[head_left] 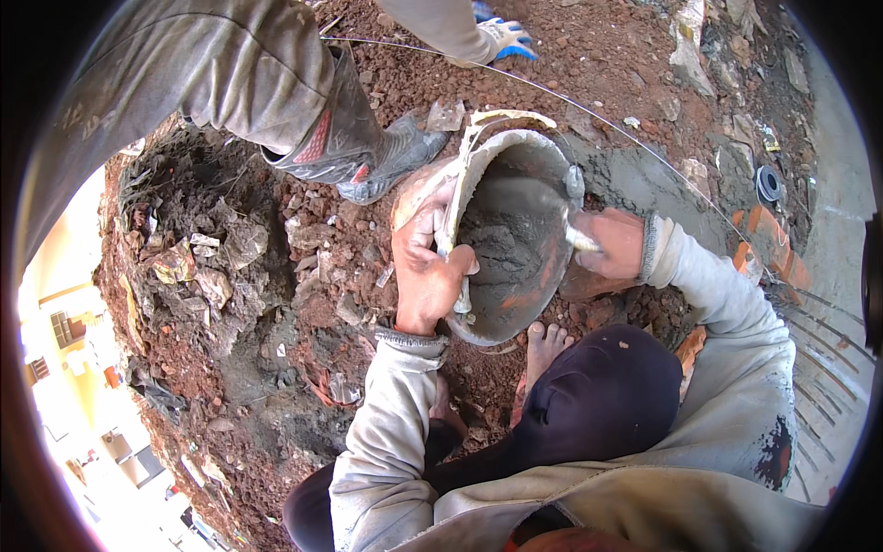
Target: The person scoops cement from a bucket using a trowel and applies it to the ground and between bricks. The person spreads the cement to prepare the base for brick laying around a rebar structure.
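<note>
A grimy bucket (529,144) with a ragged, pale strip along its left edge sits tilted on the rubble, with wet grey mortar (501,244) inside. My left hand (428,281) is closed on the bucket's left edge, thumb over the strip. On the opposite side, my right hand (607,244) is closed around a pale, mortar-smeared grip at the rim. My bare foot (544,348) is just below the bucket.
A co-worker's boot (391,166) stands beside the bucket, and their gloved hand (506,39) is on the soil above. A thin line (598,115) crosses the ground diagonally. A spool (768,184), broken bricks and a concrete edge are right; a drop toward buildings is left.
</note>
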Demonstrator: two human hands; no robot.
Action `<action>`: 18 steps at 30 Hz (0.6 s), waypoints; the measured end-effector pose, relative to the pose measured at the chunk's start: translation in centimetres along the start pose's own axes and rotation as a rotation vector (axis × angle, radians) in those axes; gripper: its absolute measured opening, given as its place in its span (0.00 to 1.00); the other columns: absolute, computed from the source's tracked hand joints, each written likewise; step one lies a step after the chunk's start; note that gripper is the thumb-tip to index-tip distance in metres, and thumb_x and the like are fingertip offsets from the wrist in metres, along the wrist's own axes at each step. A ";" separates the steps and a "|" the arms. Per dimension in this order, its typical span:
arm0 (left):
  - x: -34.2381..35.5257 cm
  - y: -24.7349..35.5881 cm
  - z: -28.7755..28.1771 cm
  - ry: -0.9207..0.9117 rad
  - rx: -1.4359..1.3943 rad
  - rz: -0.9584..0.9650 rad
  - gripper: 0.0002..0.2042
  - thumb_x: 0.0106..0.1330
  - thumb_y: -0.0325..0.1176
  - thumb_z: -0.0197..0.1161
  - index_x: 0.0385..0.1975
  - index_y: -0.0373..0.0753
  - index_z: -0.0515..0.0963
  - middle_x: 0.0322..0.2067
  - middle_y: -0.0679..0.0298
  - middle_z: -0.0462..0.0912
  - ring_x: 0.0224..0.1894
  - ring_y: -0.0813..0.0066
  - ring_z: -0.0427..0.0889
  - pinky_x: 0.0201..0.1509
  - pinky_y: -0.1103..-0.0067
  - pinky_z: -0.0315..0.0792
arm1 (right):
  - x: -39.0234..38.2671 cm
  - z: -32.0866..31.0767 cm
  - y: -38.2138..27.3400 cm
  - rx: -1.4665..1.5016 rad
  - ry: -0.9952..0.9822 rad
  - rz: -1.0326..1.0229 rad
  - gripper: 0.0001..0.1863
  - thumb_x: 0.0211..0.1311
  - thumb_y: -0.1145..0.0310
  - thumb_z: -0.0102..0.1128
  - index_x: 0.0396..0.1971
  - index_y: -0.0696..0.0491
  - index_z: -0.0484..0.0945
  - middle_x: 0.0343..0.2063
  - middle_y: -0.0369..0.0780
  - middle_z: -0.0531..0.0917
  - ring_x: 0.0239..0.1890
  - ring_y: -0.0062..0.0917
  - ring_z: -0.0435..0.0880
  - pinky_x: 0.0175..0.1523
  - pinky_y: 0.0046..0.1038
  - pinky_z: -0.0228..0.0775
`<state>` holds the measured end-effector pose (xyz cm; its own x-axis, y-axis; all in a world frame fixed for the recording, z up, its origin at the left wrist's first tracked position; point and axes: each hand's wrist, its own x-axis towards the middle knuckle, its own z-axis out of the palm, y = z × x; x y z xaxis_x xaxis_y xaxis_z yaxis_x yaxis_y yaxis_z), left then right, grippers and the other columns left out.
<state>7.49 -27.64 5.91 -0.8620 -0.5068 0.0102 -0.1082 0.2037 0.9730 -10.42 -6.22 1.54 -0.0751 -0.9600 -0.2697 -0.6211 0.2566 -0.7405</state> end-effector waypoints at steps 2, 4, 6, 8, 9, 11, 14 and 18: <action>0.6 1.3 1.5 0.051 -0.160 -0.059 0.29 0.34 0.15 0.52 0.45 0.25 0.77 0.49 0.62 0.79 0.46 0.79 0.73 0.48 0.88 0.64 | -0.7 3.3 0.0 -0.012 0.044 0.198 0.16 0.50 0.70 0.56 0.38 0.62 0.71 0.23 0.54 0.80 0.32 0.52 0.81 0.39 0.44 0.75; 0.7 1.7 1.2 0.024 -0.164 -0.080 0.30 0.35 0.15 0.51 0.48 0.26 0.76 0.42 0.66 0.79 0.41 0.81 0.73 0.44 0.88 0.64 | -0.9 7.4 0.0 0.133 0.017 0.176 0.15 0.49 0.71 0.56 0.35 0.65 0.72 0.23 0.56 0.80 0.33 0.51 0.82 0.40 0.43 0.76; 0.2 1.2 1.0 0.037 -0.123 -0.097 0.30 0.36 0.16 0.52 0.48 0.27 0.76 0.38 0.68 0.78 0.38 0.82 0.72 0.42 0.88 0.64 | -1.4 8.1 -0.8 0.151 0.071 0.100 0.17 0.50 0.71 0.56 0.38 0.66 0.71 0.24 0.56 0.80 0.33 0.52 0.82 0.40 0.44 0.76; 0.2 1.3 0.3 0.006 -0.031 -0.172 0.29 0.38 0.17 0.52 0.49 0.27 0.76 0.37 0.70 0.77 0.35 0.84 0.71 0.40 0.89 0.65 | -2.1 8.2 -1.5 0.169 0.147 0.068 0.20 0.50 0.70 0.56 0.41 0.66 0.69 0.24 0.56 0.81 0.33 0.52 0.82 0.41 0.45 0.76; 0.0 0.7 0.1 0.017 -0.049 -0.126 0.30 0.38 0.17 0.52 0.50 0.27 0.75 0.37 0.70 0.77 0.34 0.84 0.71 0.39 0.89 0.65 | -2.3 8.1 -1.7 0.179 0.194 0.072 0.21 0.50 0.70 0.57 0.43 0.66 0.68 0.24 0.56 0.81 0.33 0.52 0.82 0.41 0.45 0.76; -0.3 0.3 -0.1 0.037 -0.031 -0.090 0.30 0.39 0.18 0.52 0.50 0.27 0.75 0.36 0.71 0.77 0.34 0.85 0.70 0.39 0.89 0.65 | -2.8 7.0 -3.4 0.084 0.051 0.210 0.24 0.52 0.69 0.57 0.48 0.66 0.65 0.25 0.56 0.81 0.32 0.53 0.82 0.41 0.45 0.77; -0.4 1.7 -1.0 0.049 0.071 -0.211 0.25 0.41 0.16 0.53 0.46 0.26 0.76 0.49 0.60 0.78 0.37 0.81 0.76 0.38 0.85 0.71 | -2.6 8.1 -3.8 -0.050 -0.094 0.258 0.23 0.53 0.68 0.57 0.46 0.65 0.66 0.25 0.56 0.81 0.32 0.53 0.83 0.40 0.46 0.76; -2.0 0.2 -3.3 0.122 -0.015 -0.126 0.16 0.44 0.17 0.51 0.35 0.29 0.77 0.19 0.70 0.72 0.16 0.86 0.67 0.19 0.86 0.63 | -5.0 7.5 -5.8 0.136 0.172 0.231 0.22 0.52 0.68 0.58 0.45 0.63 0.68 0.27 0.54 0.83 0.33 0.51 0.84 0.41 0.45 0.77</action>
<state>10.82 -29.37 6.86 -0.7754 -0.6258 -0.0850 -0.2033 0.1199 0.9717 -0.55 -2.03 2.60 -0.3401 -0.8766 -0.3404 -0.4630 0.4712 -0.7508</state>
